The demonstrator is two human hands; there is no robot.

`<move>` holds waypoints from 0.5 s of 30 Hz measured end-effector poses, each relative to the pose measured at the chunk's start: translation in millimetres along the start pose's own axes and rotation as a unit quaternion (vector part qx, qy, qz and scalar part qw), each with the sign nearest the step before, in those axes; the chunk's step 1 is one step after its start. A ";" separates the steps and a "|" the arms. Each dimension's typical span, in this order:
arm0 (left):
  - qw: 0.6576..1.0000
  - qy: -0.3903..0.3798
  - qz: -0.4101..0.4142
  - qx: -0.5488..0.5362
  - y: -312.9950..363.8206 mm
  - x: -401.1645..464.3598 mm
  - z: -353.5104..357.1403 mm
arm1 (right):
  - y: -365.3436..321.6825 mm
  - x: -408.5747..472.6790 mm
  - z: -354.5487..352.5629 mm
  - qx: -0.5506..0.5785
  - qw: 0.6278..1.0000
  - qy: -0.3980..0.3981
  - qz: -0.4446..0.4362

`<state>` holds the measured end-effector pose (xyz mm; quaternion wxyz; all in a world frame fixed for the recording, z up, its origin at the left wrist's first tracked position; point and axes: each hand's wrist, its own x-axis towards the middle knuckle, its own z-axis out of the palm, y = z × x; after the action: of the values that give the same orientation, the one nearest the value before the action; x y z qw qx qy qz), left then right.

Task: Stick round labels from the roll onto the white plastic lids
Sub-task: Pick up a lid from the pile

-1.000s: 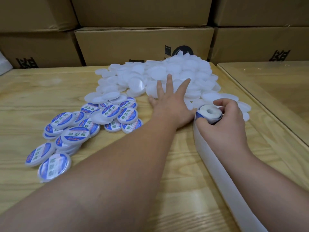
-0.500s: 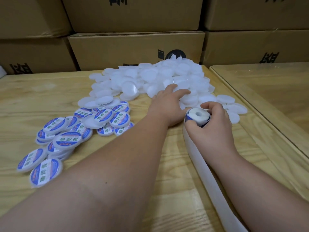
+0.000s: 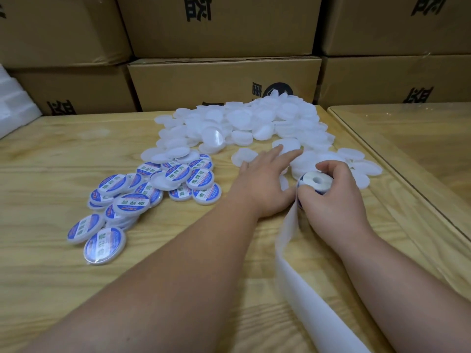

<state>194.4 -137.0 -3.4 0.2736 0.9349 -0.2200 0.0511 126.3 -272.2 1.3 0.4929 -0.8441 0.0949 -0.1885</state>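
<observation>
A heap of plain white plastic lids (image 3: 254, 123) lies at the back middle of the wooden table (image 3: 51, 154). Several lids with blue and white round labels (image 3: 158, 189) are piled to the left. My left hand (image 3: 265, 184) lies flat with straight fingers over plain lids at the heap's near edge; one single lid (image 3: 243, 156) sits just left of its fingers. My right hand (image 3: 328, 194) grips the label roll (image 3: 316, 180), whose white core faces up. The roll's empty white backing strip (image 3: 300, 284) trails toward me.
Stacked cardboard boxes (image 3: 224, 82) wall off the back of the table. A second table with a glass top (image 3: 420, 149) adjoins on the right. White foam (image 3: 12, 108) pokes in at the far left.
My left hand has slid back from the heap toward me, dragging lids to the near edge. The camera has tilted up, showing more of the boxes. My right hand still holds the roll.
</observation>
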 end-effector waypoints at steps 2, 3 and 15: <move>1.000 0.001 0.006 0.003 2.2 -11.9 -0.3 | 0.4 -2.1 -2.7 0.023 1.000 -0.013 0.012; 1.000 0.008 0.007 0.007 2.7 -17.9 -0.3 | -0.1 -2.4 -3.5 0.036 0.999 -0.020 0.017; 0.987 0.102 -0.096 0.080 5.8 -57.9 2.7 | -23.1 -21.6 -18.3 -0.070 0.995 0.023 -0.069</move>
<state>139.8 -120.6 -15.3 0.2224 0.9605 -0.0955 0.1371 98.5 -267.8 24.6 0.4160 -0.8766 0.0603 -0.2342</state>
